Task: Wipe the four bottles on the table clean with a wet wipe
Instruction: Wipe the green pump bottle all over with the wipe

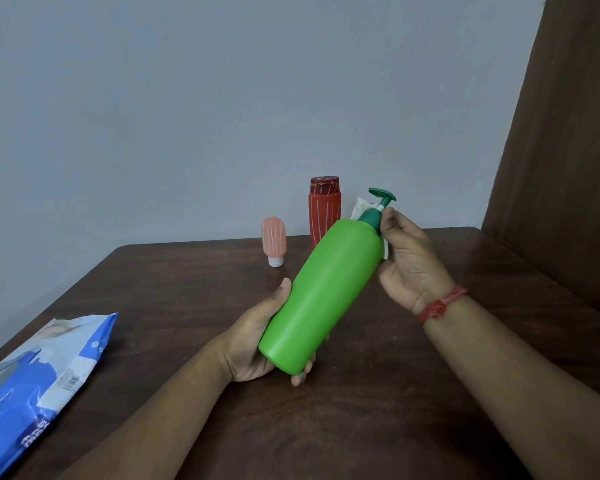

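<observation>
**Item: green pump bottle, held tilted, wipe at its neck**

Location. We hold the green pump bottle (pixel 321 292) in the air above the middle of the counter (pixel 174 306), clear of its surface. Its long axis runs on a slant: base low and toward the near edge, pump head (pixel 381 195) high and toward the far edge, leaning to our right.

Hands. Our left hand (pixel 257 344) grips the base, thumb up the near side, fingers curled under the bottom. Our right hand (pixel 409 258) is at the neck, fingers curled round the wet wipe (pixel 361 206), which shows as white folds behind the collar and beside the palm. We judge the wipe is pressed to the collar; the contact itself is hidden.

Governing relation. The right hand is the nearer to the pump end, the left to the base. The unwiped length of the body, as we judge it, lies between the two hands along that slant, so a stroke would run down the axis from right hand toward left.

Other stock. A red bottle (pixel 324 209) stands upright by the far edge, partly behind the green one. A pink bottle (pixel 273 239) stands cap-down just to its left. We see no fourth bottle. A blue wipes pack (pixel 32 386) lies at the near left corner.
</observation>
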A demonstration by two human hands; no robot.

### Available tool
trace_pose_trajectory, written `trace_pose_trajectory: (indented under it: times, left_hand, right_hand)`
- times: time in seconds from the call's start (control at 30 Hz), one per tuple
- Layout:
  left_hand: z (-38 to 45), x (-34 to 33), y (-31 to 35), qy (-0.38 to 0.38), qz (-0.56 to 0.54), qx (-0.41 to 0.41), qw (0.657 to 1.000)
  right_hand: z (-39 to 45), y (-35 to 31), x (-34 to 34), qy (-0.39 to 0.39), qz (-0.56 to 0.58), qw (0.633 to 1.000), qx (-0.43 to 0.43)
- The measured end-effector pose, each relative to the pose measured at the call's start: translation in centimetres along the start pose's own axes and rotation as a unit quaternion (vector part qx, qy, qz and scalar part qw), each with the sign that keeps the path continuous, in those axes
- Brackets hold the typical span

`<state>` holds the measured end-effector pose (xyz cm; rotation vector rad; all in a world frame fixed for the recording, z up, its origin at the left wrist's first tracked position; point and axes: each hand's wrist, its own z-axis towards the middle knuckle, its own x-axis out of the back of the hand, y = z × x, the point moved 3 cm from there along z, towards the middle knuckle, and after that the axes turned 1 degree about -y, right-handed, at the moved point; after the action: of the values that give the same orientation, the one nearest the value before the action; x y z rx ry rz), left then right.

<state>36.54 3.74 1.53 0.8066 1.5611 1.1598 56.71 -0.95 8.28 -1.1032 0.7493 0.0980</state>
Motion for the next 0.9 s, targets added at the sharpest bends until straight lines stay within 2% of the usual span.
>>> trace_pose_trajectory:
  times: [0.1, 0.2, 0.3, 0.47, 0.57, 0.73, 0.9]
  left_hand:
    - [0.2, 0.1, -0.1, 0.008, -0.002, -0.008, 1.0]
    - [0.3, 0.3, -0.2, 0.033, -0.018, -0.017, 0.999]
    - [0.3, 0.5, -0.3, 0.067, -0.052, -0.027, 0.996]
    - [0.5, 1.3, -0.3, 0.109, -0.091, -0.051, 0.989]
    - [0.5, 1.7, 0.0, 0.142, -0.119, -0.082, 0.979]
    - [0.1, 1.5, 0.2, 0.183, -0.163, -0.091, 0.965]
    - [-0.3, 1.5, 0.2, 0.188, -0.171, -0.079, 0.964]
  right_hand:
    - [0.2, 0.2, 0.6, 0.057, -0.103, 0.989, 0.085]
    - [-0.4, 0.6, 0.6, 0.082, -0.275, 0.937, 0.201]
    - [-2.0, 1.4, -0.8, 0.017, -0.423, 0.858, 0.292]
    - [-4.6, 4.5, -2.5, -0.085, -0.537, 0.753, 0.371]
    - [-6.4, 5.8, -4.0, -0.156, -0.602, 0.668, 0.408]
    - [-8.5, 6.6, -5.3, -0.314, -0.637, 0.548, 0.442]
    - [-8.9, 6.6, -5.9, -0.352, -0.656, 0.466, 0.478]
